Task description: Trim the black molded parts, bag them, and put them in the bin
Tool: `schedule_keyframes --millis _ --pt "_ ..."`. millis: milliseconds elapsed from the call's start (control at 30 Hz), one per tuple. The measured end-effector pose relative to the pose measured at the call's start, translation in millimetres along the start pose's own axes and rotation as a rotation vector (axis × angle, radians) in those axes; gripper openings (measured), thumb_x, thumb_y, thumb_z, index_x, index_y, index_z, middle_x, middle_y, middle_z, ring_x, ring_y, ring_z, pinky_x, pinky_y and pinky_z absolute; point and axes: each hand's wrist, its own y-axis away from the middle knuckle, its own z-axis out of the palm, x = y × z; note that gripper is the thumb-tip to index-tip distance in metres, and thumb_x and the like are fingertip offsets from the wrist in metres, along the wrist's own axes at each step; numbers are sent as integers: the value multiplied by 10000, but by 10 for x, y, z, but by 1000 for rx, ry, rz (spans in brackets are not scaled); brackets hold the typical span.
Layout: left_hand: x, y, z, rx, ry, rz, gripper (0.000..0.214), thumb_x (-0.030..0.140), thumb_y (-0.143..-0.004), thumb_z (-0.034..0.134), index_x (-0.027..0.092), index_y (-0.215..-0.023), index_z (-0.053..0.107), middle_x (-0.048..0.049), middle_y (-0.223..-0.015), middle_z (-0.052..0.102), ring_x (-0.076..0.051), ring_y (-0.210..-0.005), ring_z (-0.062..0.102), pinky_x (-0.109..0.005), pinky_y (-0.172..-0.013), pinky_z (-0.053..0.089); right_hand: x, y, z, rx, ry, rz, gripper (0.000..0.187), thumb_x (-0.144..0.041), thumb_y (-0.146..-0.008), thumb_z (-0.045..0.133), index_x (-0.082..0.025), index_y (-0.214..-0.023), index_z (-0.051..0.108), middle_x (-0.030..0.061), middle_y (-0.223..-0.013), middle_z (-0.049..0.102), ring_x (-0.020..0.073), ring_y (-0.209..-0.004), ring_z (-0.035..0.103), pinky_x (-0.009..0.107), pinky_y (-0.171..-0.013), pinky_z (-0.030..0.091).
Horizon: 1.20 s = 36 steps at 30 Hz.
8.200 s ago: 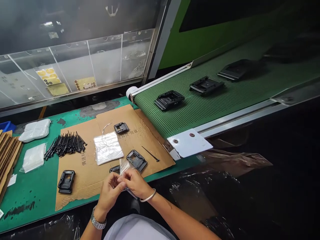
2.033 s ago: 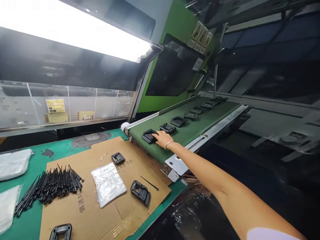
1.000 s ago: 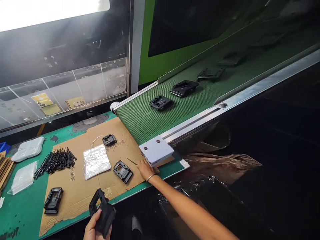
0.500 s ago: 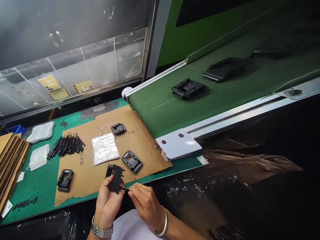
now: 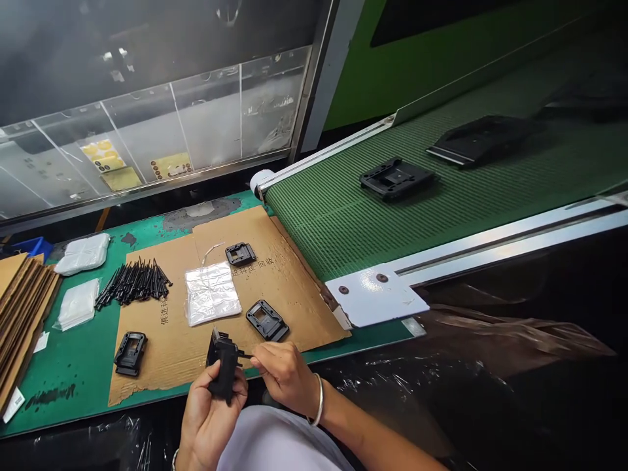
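Note:
My left hand [image 5: 209, 415] grips a black plastic part [image 5: 223, 365] on edge, just in front of the table's near edge. My right hand [image 5: 284, 376] pinches a thin black pin [image 5: 244, 356] whose tip meets the side of that part. Three more black parts lie on the cardboard sheet [image 5: 167, 353]: one [image 5: 267, 320] close to my hands, one [image 5: 240, 253] farther back, one [image 5: 130, 352] at the left. A stack of clear plastic bags [image 5: 212, 293] rests in the sheet's middle. A heap of black pins [image 5: 133, 282] lies to its left.
A green conveyor belt [image 5: 343, 222] slopes up to the right and carries two black parts [image 5: 396, 178] [image 5: 478, 139]. White bag bundles [image 5: 82, 254] and stacked cardboard [image 5: 19, 307] sit at the left. Dark plastic film [image 5: 441, 392] covers the lower right.
My right hand took a part from the belt and passed it to my left, then picked the loose pin off the cardboard. Now both hands hold part and pin together by the table edge.

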Motion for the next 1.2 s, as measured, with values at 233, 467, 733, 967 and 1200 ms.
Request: schedule_keyframes --millis 233,467,733,967,1200 --pt "118 -23 -257 -78 -274 29 70 42 -666 540 96 -708 526 -53 -658 608 -101 -521 543 -204 -461 441 98 -13 -43 -46 -215 -53 364 -257 -928 218 -187 -607 373 -31 -502 386 97 -460 360 225 -474 264" --pt "124 -67 -269 -232 -402 130 153 65 -643 615 111 -784 576 -32 -629 614 -85 -487 545 -174 -456 446 -89 -114 -126 -70 -116 -268 371 -210 -908 221 -183 -584 400 -6 -500 440 112 -458 363 254 -462 245" --pt "86 -57 -339 -219 -388 158 112 33 -619 606 113 -689 572 -3 -583 577 -82 -498 532 -177 -474 439 -144 -30 -115 -139 -51 -380 368 -200 -888 271 -186 -542 397 -24 -447 431 106 -411 353 260 -423 200" --pt "128 -63 -397 -271 -344 93 117 84 -589 643 114 -659 554 8 -553 519 -49 -433 445 -137 -377 346 -244 99 -99 -148 -162 -395 405 -230 -902 202 -188 -548 393 -16 -456 424 108 -419 344 255 -427 209" --pt "111 -45 -404 -209 -357 127 80 79 -588 638 113 -609 568 -22 -541 566 -70 -436 470 -174 -421 402 -302 -17 -96 -39 -139 -183 382 -213 -912 204 -178 -598 419 -5 -497 446 113 -452 362 251 -448 240"
